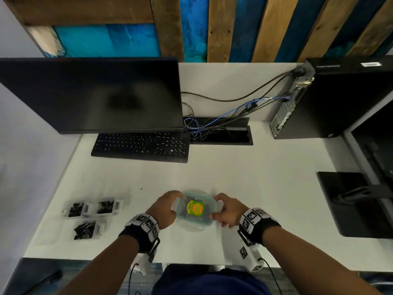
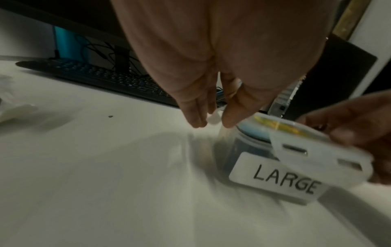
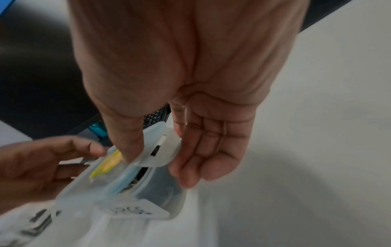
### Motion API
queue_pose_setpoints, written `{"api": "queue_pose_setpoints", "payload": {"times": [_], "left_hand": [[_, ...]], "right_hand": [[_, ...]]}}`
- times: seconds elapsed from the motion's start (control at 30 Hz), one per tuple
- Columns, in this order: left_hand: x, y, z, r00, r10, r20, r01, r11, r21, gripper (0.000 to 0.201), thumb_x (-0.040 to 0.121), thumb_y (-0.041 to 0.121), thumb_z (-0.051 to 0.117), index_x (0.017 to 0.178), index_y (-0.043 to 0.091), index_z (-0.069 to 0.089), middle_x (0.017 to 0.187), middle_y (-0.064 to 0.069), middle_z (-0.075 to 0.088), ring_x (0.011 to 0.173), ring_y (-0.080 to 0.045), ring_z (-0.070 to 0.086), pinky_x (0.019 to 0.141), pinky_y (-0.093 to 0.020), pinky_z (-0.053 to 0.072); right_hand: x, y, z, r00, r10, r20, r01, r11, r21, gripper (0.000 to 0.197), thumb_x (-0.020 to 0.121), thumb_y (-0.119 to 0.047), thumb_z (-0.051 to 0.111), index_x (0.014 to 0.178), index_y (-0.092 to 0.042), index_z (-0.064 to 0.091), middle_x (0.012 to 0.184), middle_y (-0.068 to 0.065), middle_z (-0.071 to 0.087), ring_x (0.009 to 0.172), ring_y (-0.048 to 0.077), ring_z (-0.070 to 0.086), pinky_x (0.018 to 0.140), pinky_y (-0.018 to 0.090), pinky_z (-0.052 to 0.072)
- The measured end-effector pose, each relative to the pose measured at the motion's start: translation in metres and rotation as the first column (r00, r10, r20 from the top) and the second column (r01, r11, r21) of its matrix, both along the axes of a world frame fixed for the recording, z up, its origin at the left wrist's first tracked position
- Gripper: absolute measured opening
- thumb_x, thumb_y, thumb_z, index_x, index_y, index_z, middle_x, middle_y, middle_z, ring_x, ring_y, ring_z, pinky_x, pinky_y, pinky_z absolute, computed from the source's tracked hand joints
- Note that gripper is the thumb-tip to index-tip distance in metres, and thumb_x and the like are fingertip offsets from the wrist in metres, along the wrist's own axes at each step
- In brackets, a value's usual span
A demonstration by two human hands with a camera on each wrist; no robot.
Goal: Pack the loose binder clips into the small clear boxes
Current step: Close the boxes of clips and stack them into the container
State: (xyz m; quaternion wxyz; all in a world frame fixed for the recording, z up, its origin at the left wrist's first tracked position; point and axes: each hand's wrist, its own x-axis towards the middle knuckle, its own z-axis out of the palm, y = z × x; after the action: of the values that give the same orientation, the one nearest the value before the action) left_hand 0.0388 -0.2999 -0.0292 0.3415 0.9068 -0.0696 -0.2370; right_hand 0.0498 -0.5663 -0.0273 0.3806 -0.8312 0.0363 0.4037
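White desk [image 1: 244, 177]: clear box [image 1: 194, 210] labelled LARGE sits at the near edge, between both hands. Left hand [image 1: 168, 206] pinches the left latch flap [image 2: 213, 117]; right hand [image 1: 226, 209] pinches the right flap [image 3: 157, 147], thumb on the lid [image 3: 99, 175]. We judge unlatching underway: lift both flaps evenly and keep the base down, so the binder clips [image 3: 133, 184] inside stay put.
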Motion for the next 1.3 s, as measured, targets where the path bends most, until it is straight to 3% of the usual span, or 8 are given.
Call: {"api": "queue_pose_setpoints", "payload": {"times": [0.1, 0.2, 0.43, 0.67, 0.83, 1.07, 1.2, 1.3], "left_hand": [[0.007, -0.013, 0.008, 0.993, 0.108, -0.036, -0.107, 0.994, 0.013, 0.038, 0.085, 0.012, 0.060, 0.121, 0.027, 0.056, 0.119, 0.005, 0.058, 0.107, -0.018, 0.056, 0.094, -0.031, 0.045], [0.009, -0.020, 0.009, 0.994, 0.110, -0.027, -0.108, 0.990, 0.088, 0.037, 0.084, 0.031, 0.070, 0.116, 0.027, 0.052, 0.104, 0.007, 0.055, 0.097, -0.017, 0.055, 0.084, -0.030, 0.045], [0.014, -0.025, 0.007, 0.996, 0.029, -0.081, -0.014, 0.982, 0.188, 0.070, 0.090, 0.025, 0.065, 0.150, 0.035, 0.029, 0.147, 0.000, 0.044, 0.135, -0.019, 0.039, 0.111, -0.034, 0.033], [0.011, -0.043, 0.005, 0.981, 0.098, -0.168, -0.053, 0.966, 0.254, 0.075, 0.095, 0.018, 0.054, 0.156, 0.022, 0.009, 0.151, -0.012, 0.038, 0.135, -0.030, 0.041, 0.107, -0.034, 0.036], [0.013, -0.038, -0.001, 0.963, 0.144, -0.227, -0.085, 0.965, 0.249, 0.078, 0.094, 0.026, 0.056, 0.156, 0.023, 0.009, 0.147, -0.014, 0.043, 0.133, -0.030, 0.044, 0.106, -0.035, 0.038], [0.026, -0.033, -0.002, 0.965, 0.141, -0.220, -0.090, 0.970, 0.227, 0.060, 0.093, 0.021, 0.056, 0.149, 0.018, 0.034, 0.150, -0.007, 0.041, 0.137, -0.024, 0.040, 0.111, -0.031, 0.033], [0.027, -0.033, 0.001, 0.968, 0.189, -0.166, -0.156, 0.968, 0.197, 0.029, 0.086, 0.015, 0.059, 0.114, 0.014, 0.068, 0.109, -0.008, 0.069, 0.102, -0.028, 0.063, 0.086, -0.034, 0.051], [0.031, -0.032, 0.008, 0.921, 0.327, -0.212, -0.259, 0.920, 0.294, 0.015, 0.081, 0.023, 0.070, 0.078, 0.008, 0.069, 0.081, -0.011, 0.069, 0.072, -0.023, 0.059, 0.064, -0.028, 0.048]], "right_hand": [[-0.001, 0.000, -0.003, 0.998, 0.030, 0.048, -0.028, 0.999, -0.043, 0.046, 0.082, -0.038, 0.073, 0.118, -0.027, 0.046, 0.089, 0.006, 0.072, 0.072, 0.021, 0.072, 0.063, 0.034, 0.058], [0.000, -0.002, -0.003, 0.968, 0.117, 0.220, -0.099, 0.991, -0.090, 0.073, 0.080, -0.038, 0.077, 0.141, -0.025, 0.038, 0.118, 0.003, 0.061, 0.099, 0.021, 0.064, 0.087, 0.030, 0.050], [0.011, 0.013, 0.006, 0.875, 0.379, 0.300, -0.355, 0.925, -0.135, 0.088, 0.083, -0.018, 0.073, 0.156, -0.018, 0.023, 0.156, 0.005, 0.029, 0.141, 0.022, 0.035, 0.115, 0.025, 0.027], [0.021, 0.034, 0.014, 0.854, 0.457, 0.250, -0.402, 0.883, -0.241, 0.060, 0.074, -0.023, 0.077, 0.126, -0.012, 0.048, 0.125, 0.008, 0.055, 0.114, 0.030, 0.059, 0.088, 0.029, 0.047], [0.009, 0.042, 0.006, 0.847, 0.500, 0.179, -0.435, 0.847, -0.306, 0.126, 0.055, -0.067, 0.080, 0.149, -0.013, 0.015, 0.148, 0.003, 0.028, 0.123, 0.028, 0.052, 0.097, 0.042, 0.048], [0.008, 0.049, 0.000, 0.809, 0.542, 0.226, -0.427, 0.807, -0.408, 0.101, 0.062, -0.058, 0.080, 0.136, -0.014, 0.027, 0.129, 0.002, 0.039, 0.101, 0.029, 0.061, 0.080, 0.038, 0.051], [0.008, 0.053, 0.002, 0.783, 0.575, 0.236, -0.424, 0.772, -0.474, 0.097, 0.059, -0.055, 0.079, 0.133, -0.014, 0.030, 0.125, 0.002, 0.041, 0.091, 0.029, 0.062, 0.067, 0.034, 0.045], [0.011, 0.050, 0.000, 0.777, 0.580, 0.244, -0.428, 0.772, -0.471, 0.100, 0.055, -0.053, 0.082, 0.132, -0.017, 0.029, 0.126, 0.000, 0.038, 0.091, 0.030, 0.061, 0.066, 0.035, 0.047]]}}
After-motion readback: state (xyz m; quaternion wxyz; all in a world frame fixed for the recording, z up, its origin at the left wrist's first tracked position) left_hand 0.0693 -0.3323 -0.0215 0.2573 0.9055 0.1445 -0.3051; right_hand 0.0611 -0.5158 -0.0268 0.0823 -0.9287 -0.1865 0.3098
